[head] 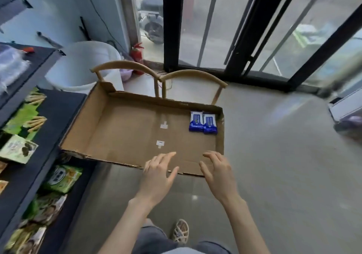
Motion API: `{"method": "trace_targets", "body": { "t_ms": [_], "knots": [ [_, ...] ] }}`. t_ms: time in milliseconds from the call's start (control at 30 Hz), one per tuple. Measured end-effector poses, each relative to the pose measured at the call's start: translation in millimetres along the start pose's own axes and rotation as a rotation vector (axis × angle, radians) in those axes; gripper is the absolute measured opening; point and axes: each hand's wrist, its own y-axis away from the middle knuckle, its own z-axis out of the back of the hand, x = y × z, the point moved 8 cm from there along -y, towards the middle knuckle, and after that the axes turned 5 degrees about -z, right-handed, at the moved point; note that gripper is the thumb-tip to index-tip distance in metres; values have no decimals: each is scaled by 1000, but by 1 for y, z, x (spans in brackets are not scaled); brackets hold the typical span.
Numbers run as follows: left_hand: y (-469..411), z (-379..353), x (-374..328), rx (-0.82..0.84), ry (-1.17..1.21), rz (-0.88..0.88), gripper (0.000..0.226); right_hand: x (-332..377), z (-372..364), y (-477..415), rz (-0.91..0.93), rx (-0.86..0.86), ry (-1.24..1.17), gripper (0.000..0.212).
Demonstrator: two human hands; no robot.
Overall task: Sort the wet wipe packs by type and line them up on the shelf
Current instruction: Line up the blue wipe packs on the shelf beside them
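Observation:
A shallow cardboard tray (117,132) lies across two chairs in front of me. Two blue wet wipe packs (203,124) lie side by side in its far right corner, touching each other. My left hand (158,177) hovers over the tray's near edge with fingers spread and relaxed, holding nothing. To its right, my right hand (217,175) is also over the near edge, fingers loosely bent and empty. Both hands are well short of the packs. The dark shelf (49,136) stands at my left, its tiers filled with green and beige packets.
Two wooden chair backs (158,77) rise behind the tray. A white bucket (86,65) and a red fire extinguisher (137,54) stand beyond them. Black-framed glass doors (244,28) fill the right. My sandalled foot (181,232) is on the grey floor.

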Motion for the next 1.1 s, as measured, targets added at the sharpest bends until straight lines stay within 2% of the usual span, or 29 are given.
{"method": "trace_targets", "body": {
  "t_ms": [267,400,733,967,1100],
  "knots": [
    [-95,-31,-27,55,4,-3,44,-55,16,-82,-98,13,-67,28],
    [-161,-57,-17,118,31,27,44,-74,3,-145,-136,43,-70,30],
    [-314,-134,18,306,97,141,43,-135,-34,-285,-369,146,-117,33],
    [-371,-220,79,337,165,339,38,-197,-98,-357,-488,228,-141,35],
    [-396,-267,115,279,226,461,38,-236,-142,-384,-573,264,-133,42]
  ]
}}
